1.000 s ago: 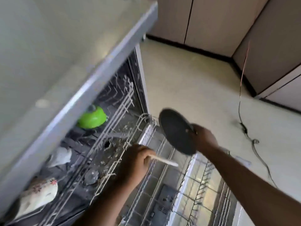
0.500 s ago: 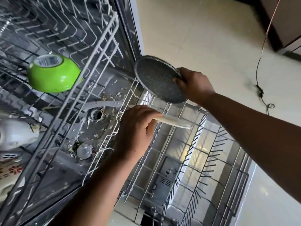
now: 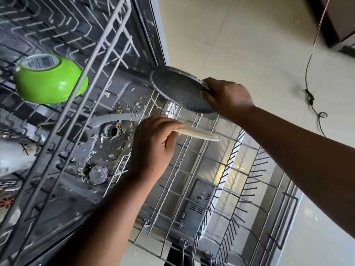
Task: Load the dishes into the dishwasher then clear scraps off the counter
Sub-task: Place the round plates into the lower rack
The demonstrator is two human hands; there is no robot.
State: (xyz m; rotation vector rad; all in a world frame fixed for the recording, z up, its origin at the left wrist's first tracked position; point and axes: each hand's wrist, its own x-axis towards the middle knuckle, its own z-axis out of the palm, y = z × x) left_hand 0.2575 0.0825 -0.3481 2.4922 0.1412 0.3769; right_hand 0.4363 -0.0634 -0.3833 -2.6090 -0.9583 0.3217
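Observation:
My right hand (image 3: 227, 96) grips the edge of a dark speckled plate (image 3: 177, 89), held tilted above the far end of the pulled-out lower rack (image 3: 221, 189). My left hand (image 3: 153, 144) pinches a cream plate (image 3: 197, 133), seen edge-on and nearly flat, just below the dark one and over the same rack. The lower rack under both plates holds no dishes. A green bowl (image 3: 50, 79) sits upside down in the upper rack (image 3: 92, 60) at the left.
The dishwasher floor (image 3: 113, 143) shows food scraps, a spray arm and a round filter. A white cup (image 3: 13, 160) and a flowered dish (image 3: 7, 200) sit at the left edge. A cable (image 3: 312, 100) trails across the tiled floor at the right.
My view has dropped from the counter edge down into the dishwasher. Both hands have lowered the plates closer to the lower rack; over the last half second they barely move.

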